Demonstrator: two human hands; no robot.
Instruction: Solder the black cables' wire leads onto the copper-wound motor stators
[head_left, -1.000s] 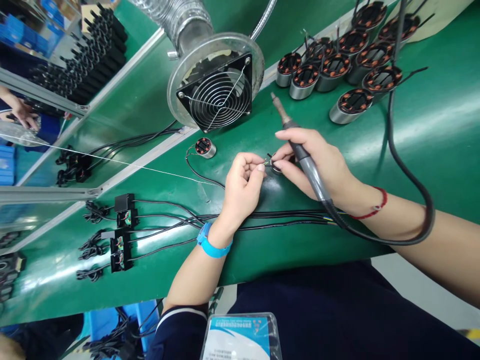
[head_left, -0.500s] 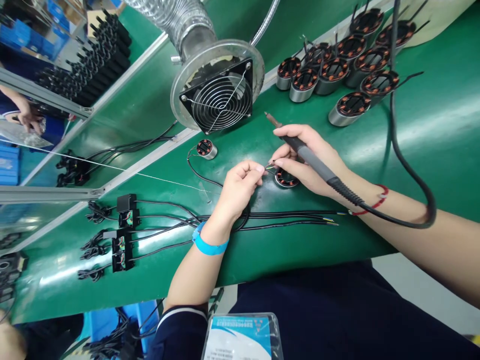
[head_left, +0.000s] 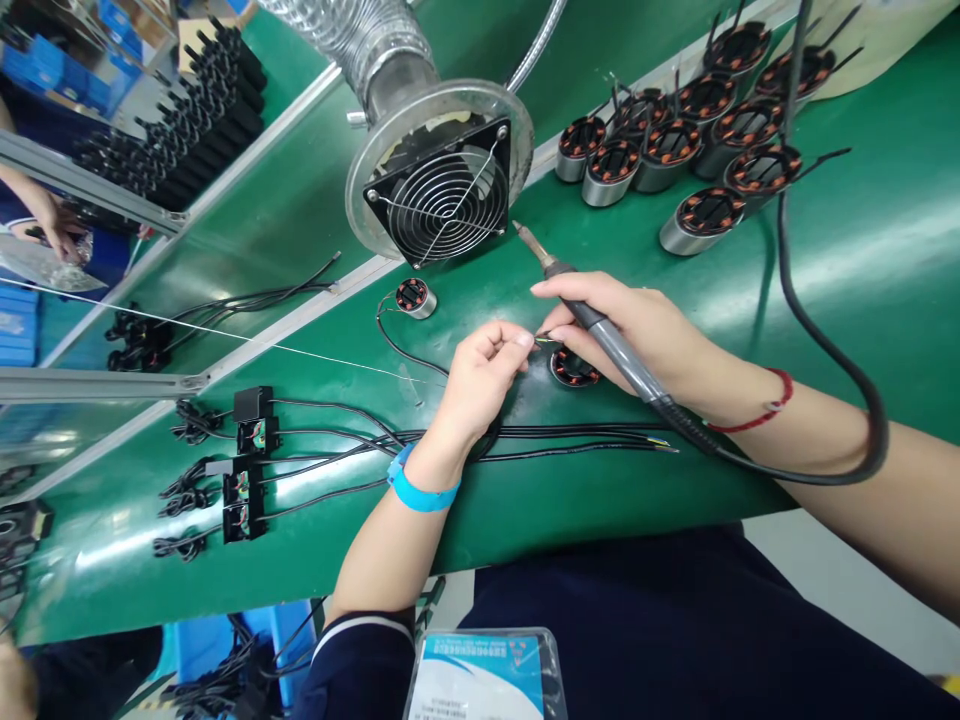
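While my right hand (head_left: 637,335) grips the soldering iron (head_left: 600,325), my left hand (head_left: 480,375) pinches a thin wire (head_left: 541,341) — just above the stator (head_left: 574,368) on the green counter (head_left: 825,290).

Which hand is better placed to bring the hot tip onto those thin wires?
Probably the right hand: it grips the soldering iron, whose tip points toward the fan. The left hand is busy pinching the wire ends by the small coil.

The right hand (head_left: 645,340) hides part of the stator (head_left: 574,372); the wire tips (head_left: 541,341) pinched by the left hand (head_left: 480,385) are too small to tell apart.
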